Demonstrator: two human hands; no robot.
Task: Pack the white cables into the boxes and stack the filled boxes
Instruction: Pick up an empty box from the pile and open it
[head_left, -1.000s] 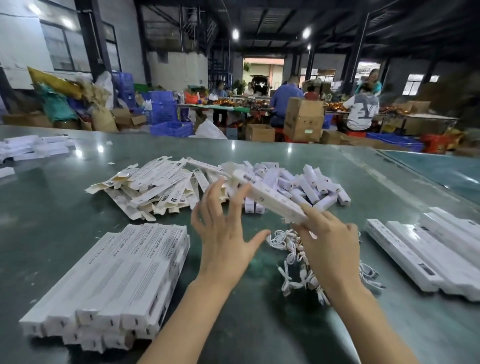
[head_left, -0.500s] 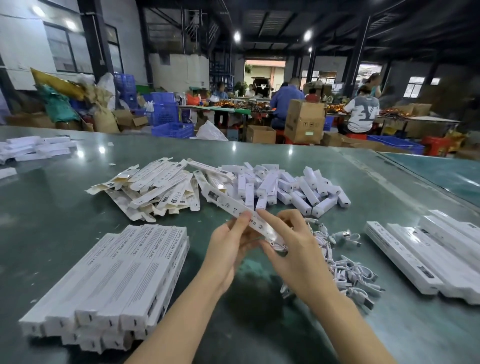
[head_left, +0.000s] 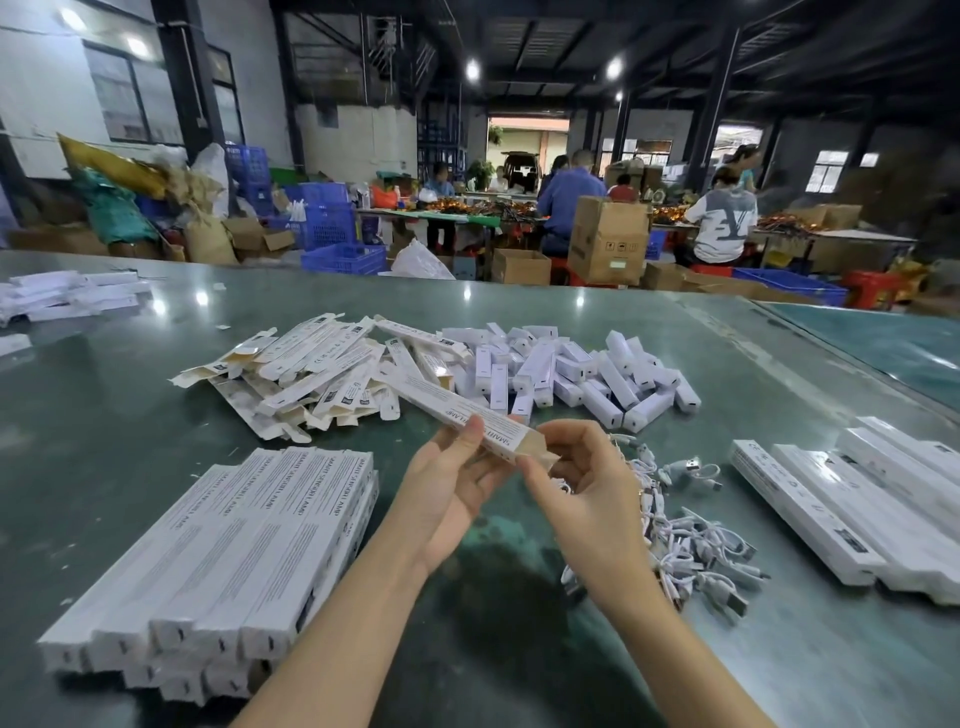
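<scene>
A long white box (head_left: 457, 410) hangs above the green table (head_left: 104, 415), its open near end showing a brown inside. My left hand (head_left: 457, 483) grips the box from below near that end. My right hand (head_left: 582, 478) pinches the end flap with thumb and fingers. A heap of white cables (head_left: 691, 545) lies on the table just right of my right hand. A stack of filled long boxes (head_left: 234, 551) lies at the near left.
Flat, unfolded boxes (head_left: 301, 369) are piled beyond my hands, with small white boxes (head_left: 582, 374) to their right. More long white pieces (head_left: 857, 499) lie at the right. Other white boxes (head_left: 67, 299) sit far left. People work at tables beyond the table's far edge.
I brought the long box nearer and lower. My left hand went from open fingers to gripping it, and my right hand moved onto the flap at the near end.
</scene>
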